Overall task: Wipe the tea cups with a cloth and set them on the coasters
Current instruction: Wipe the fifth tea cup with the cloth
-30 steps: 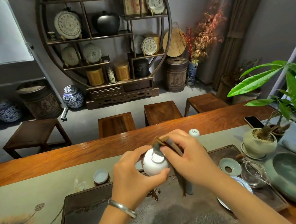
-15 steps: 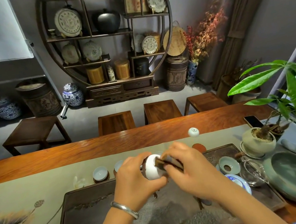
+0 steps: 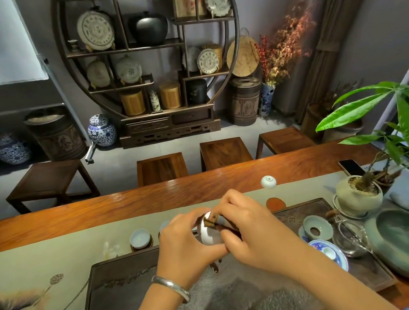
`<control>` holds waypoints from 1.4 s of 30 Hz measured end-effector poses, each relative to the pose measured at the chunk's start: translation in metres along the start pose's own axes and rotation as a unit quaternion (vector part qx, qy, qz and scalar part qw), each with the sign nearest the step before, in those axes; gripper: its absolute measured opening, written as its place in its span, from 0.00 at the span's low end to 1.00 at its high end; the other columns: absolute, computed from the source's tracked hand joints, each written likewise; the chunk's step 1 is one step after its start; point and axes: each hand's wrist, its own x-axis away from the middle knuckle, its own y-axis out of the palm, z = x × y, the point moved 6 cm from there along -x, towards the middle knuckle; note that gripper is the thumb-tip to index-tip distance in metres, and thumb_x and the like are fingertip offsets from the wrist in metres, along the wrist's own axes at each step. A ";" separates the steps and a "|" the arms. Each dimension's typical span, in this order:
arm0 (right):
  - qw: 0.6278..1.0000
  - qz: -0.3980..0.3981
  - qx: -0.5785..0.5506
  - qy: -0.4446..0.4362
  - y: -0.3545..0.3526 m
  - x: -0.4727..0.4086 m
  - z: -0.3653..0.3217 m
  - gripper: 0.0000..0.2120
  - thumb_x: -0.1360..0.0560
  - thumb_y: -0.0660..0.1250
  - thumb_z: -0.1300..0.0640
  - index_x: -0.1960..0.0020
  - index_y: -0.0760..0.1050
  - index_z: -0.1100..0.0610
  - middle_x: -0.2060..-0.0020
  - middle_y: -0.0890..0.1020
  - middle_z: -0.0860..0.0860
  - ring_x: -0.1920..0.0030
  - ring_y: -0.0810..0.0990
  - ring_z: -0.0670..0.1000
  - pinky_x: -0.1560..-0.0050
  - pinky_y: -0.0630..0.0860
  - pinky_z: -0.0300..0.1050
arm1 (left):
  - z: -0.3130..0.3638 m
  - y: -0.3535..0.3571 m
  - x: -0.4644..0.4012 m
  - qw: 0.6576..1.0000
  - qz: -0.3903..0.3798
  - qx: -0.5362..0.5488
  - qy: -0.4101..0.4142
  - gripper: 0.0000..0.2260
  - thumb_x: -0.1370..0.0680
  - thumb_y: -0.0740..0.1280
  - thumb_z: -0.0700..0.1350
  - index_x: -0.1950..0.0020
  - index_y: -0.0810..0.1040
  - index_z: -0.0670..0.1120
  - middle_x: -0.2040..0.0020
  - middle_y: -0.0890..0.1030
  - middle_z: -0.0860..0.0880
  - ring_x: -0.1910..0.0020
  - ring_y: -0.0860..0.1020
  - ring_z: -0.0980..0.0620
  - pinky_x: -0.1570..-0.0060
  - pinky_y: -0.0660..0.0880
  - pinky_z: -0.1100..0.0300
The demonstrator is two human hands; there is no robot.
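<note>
Left hand (image 3: 185,243) grasps a small white porcelain tea cup (image 3: 209,231) above the dark stone tray (image 3: 118,297); right hand (image 3: 253,230), at its 3 o'clock, pinches a brown cloth (image 3: 215,220) against it.

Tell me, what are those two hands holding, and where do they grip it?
The left hand grips a white tea cup round its side. The right hand pinches a brown cloth against the cup; where exactly it grips the cloth is hidden.

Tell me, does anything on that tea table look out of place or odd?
One small white cup stands upside down on the runner, apart from the upright cup at left. An orange coaster beside the tray is bare. Nothing looks spilled or broken.
</note>
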 end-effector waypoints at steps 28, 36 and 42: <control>0.995 -0.076 -0.054 0.034 0.014 0.023 0.041 0.09 0.28 0.61 0.59 0.50 0.76 0.56 0.57 0.73 0.51 0.55 0.72 0.48 0.57 0.69 0.41 | -0.020 0.035 0.018 0.996 -0.080 0.018 -0.016 0.18 0.41 0.75 0.57 0.52 0.79 0.62 0.58 0.82 0.63 0.56 0.79 0.62 0.59 0.75 0.67; 0.996 -0.060 -0.054 0.034 0.027 0.031 0.040 0.10 0.28 0.60 0.60 0.49 0.75 0.54 0.55 0.71 0.46 0.54 0.70 0.45 0.55 0.67 0.36 | -0.024 0.040 0.017 0.993 -0.113 -0.044 -0.004 0.18 0.40 0.73 0.59 0.52 0.80 0.57 0.60 0.81 0.61 0.60 0.77 0.61 0.63 0.74 0.65; 0.990 0.013 -0.046 0.134 0.004 0.042 0.076 0.08 0.27 0.65 0.63 0.50 0.78 0.56 0.56 0.75 0.45 0.54 0.73 0.41 0.55 0.67 0.31 | -0.044 0.027 0.012 0.993 -0.106 -0.037 -0.039 0.22 0.40 0.74 0.64 0.49 0.76 0.61 0.54 0.77 0.66 0.52 0.75 0.66 0.56 0.72 0.71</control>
